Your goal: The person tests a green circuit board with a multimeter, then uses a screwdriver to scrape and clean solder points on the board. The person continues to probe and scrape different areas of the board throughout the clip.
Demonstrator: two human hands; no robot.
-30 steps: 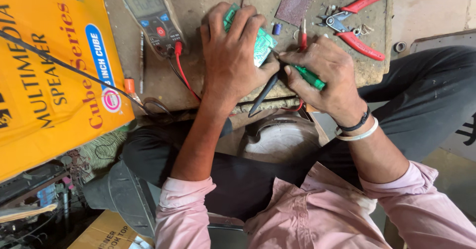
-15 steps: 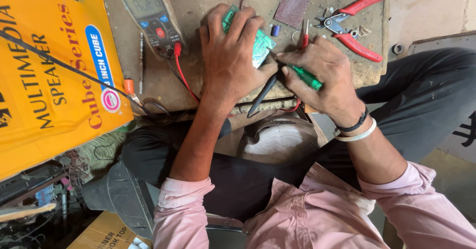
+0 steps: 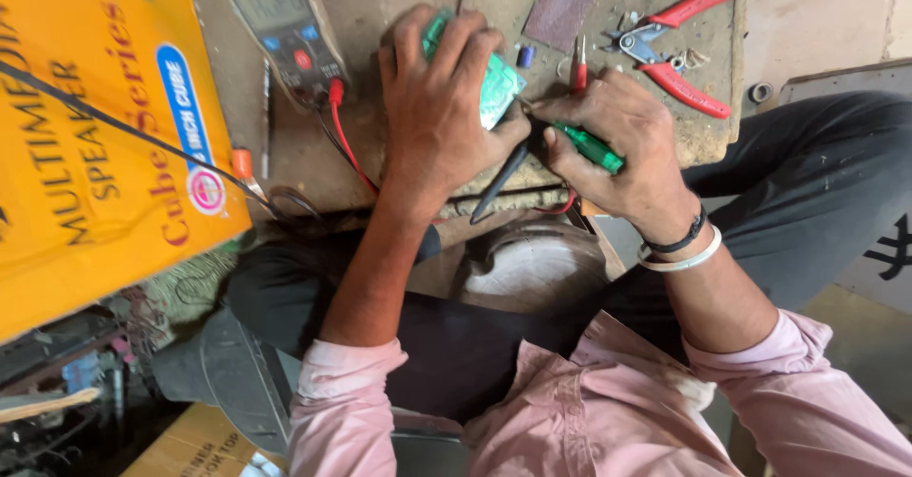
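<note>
Barely anything has shifted over the last second: my left hand (image 3: 442, 116) stays pressed flat over the green circuit board (image 3: 499, 87), fingers curled around its far side, pinning it to the workbench (image 3: 399, 2) near the middle of the near edge. Only a corner of the board shows past my knuckles, so I cannot tell what lies beneath the palm. My right hand (image 3: 617, 144) is closed around a green-handled tool (image 3: 589, 146), its tip pointed in at the board's right edge, just as it was half a second ago. A dark probe (image 3: 499, 182) slants from between the 2 hands down over the near edge of the bench; which hand steadies it I cannot tell. With both hands clamped and hardly moving, I judge the work on the board to be in a fine, held phase, not a repositioning.

Toward the far left of the bench sits a multimeter (image 3: 280, 26) with a red lead (image 3: 342, 135) running from it toward my left wrist. Red-handled pliers (image 3: 684, 35) lie at the far right corner, well apart from the hands. A yellow carton (image 3: 85, 154) leans at the bench's left side.
</note>
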